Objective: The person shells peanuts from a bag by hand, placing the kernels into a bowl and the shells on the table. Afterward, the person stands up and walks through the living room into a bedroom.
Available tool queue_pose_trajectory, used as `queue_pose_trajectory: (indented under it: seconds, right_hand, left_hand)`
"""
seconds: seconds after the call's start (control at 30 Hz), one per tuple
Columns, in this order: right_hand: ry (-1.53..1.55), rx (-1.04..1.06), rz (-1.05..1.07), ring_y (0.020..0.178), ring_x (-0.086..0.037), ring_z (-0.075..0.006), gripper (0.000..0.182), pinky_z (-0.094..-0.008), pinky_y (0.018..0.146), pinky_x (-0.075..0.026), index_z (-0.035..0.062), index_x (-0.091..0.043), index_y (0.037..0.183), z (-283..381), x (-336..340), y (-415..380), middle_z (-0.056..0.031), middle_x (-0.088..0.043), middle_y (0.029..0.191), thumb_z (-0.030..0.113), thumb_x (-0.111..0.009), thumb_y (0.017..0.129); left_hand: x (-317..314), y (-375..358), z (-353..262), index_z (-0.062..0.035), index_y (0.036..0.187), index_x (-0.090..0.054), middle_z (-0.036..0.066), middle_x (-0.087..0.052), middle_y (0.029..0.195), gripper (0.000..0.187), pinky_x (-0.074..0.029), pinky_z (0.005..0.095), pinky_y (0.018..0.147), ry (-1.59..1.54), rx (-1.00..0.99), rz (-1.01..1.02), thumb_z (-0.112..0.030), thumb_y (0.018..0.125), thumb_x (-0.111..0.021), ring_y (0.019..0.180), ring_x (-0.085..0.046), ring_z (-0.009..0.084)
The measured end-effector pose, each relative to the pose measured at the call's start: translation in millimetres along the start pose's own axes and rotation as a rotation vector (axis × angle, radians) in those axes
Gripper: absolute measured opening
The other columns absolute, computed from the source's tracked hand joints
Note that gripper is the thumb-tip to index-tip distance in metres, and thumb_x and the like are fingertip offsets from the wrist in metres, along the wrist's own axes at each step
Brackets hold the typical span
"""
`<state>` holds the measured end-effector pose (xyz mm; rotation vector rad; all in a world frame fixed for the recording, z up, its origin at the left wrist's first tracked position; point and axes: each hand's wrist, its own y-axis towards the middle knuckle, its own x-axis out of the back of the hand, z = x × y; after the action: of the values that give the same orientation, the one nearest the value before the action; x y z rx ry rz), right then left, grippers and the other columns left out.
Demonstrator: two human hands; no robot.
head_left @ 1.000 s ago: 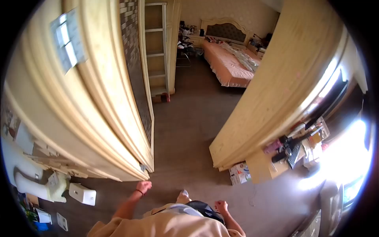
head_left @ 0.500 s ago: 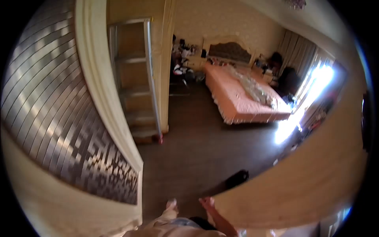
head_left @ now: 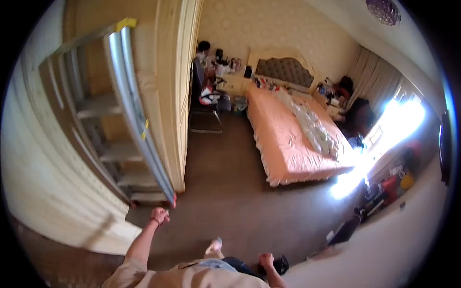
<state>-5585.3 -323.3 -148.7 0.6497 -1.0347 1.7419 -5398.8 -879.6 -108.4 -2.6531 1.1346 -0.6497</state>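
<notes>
My left hand (head_left: 160, 216) is held out at the lower left, its fingers curled, just below the foot of a metal stepladder (head_left: 139, 129) that leans upright by the wall. A band circles that wrist. Low in the view, right of my body, my right hand (head_left: 266, 259) has its fingers curled in beside a black object (head_left: 280, 264) on the floor. Whether either hand holds anything is too small to tell. One foot (head_left: 215, 246) shows between them on the dark floor.
A bed (head_left: 297, 139) with a pink cover stands ahead. Left of it are a chair (head_left: 210, 101) and a cluttered nightstand (head_left: 234, 82). Bags and other items (head_left: 384, 189) line the right wall. Bright light comes through the window (head_left: 406, 117). A chandelier (head_left: 383, 11) hangs above.
The view has moved forward into the room; the ladder and bed look larger. My left hand has swung out to the left. A foot has come into view.
</notes>
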Motion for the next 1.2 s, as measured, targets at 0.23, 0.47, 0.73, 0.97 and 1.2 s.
queue_pose_trajectory:
  seconds: [0.23, 0.47, 0.73, 0.97, 1.2]
  right_hand:
    - [-0.309, 0.045, 0.211, 0.047, -0.058, -0.0126, 0.008, -0.0279, 0.045, -0.049, 0.0061, -0.065, 0.064, 74.4, 32.4, 229.9, -0.0056, -0.059, 0.054, 0.014, -0.065, 0.066]
    - [0.135, 0.052, 0.023, 0.047, -0.057, -0.0128, 0.009, -0.0267, 0.045, -0.048, 0.0041, -0.064, 0.067, 187.5, 63.0, 420.2, -0.0045, -0.059, 0.055, 0.013, -0.064, 0.068]
    - [0.320, -0.246, 0.130, 0.050, -0.055, -0.0122, 0.007, -0.0270, 0.044, -0.049, 0.0065, -0.066, 0.072, 247.0, 79.0, 571.8, -0.0031, -0.059, 0.062, 0.009, -0.070, 0.068]
    - [0.070, -0.214, 0.142, 0.053, -0.057, -0.0106, 0.013, -0.0259, 0.048, -0.052, 0.0065, -0.066, 0.069, 272.9, 112.5, 765.5, -0.0011, -0.060, 0.060, 0.018, -0.072, 0.066]
    - [0.289, 0.296, 0.247, 0.073, -0.055, -0.0115, 0.025, -0.0296, 0.056, -0.053, 0.0077, -0.059, 0.086, 348.9, 160.6, 1023.8, 0.0003, -0.056, 0.080, 0.024, -0.071, 0.072]
  left_hand:
    - [-61.8, 25.0, 68.5, -0.0110, 0.065, -0.059, 0.004, -0.057, 0.057, 0.017, -0.043, 0.0322, 0.040, 0.586, 0.270, 0.456, -0.009, 0.079, -0.049, 0.047, -0.053, 0.0139]
    - [-90.6, 96.2, 45.3, -0.0096, 0.060, -0.058, 0.006, -0.057, 0.056, 0.023, -0.044, 0.0343, 0.042, 0.712, 0.678, 0.561, -0.014, 0.079, -0.047, 0.048, -0.055, 0.0172]
    - [-173.9, 430.8, -42.1, -0.0080, 0.054, -0.057, 0.009, -0.058, 0.055, 0.030, -0.046, 0.0366, 0.045, 1.003, 0.171, 0.525, -0.019, 0.080, -0.044, 0.048, -0.057, 0.0210]
    - [-230.8, 781.3, -315.3, -0.0061, 0.070, -0.063, 0.004, -0.061, 0.057, 0.012, -0.048, 0.0271, 0.050, -0.024, -0.063, -0.181, -0.016, 0.076, -0.059, 0.052, -0.059, 0.0119]
    - [-288.6, 841.0, -430.8, -0.0093, 0.060, -0.059, 0.002, -0.059, 0.056, 0.022, -0.045, 0.0264, 0.045, 0.063, 0.088, 0.046, -0.017, 0.080, -0.052, 0.048, -0.055, 0.0114]
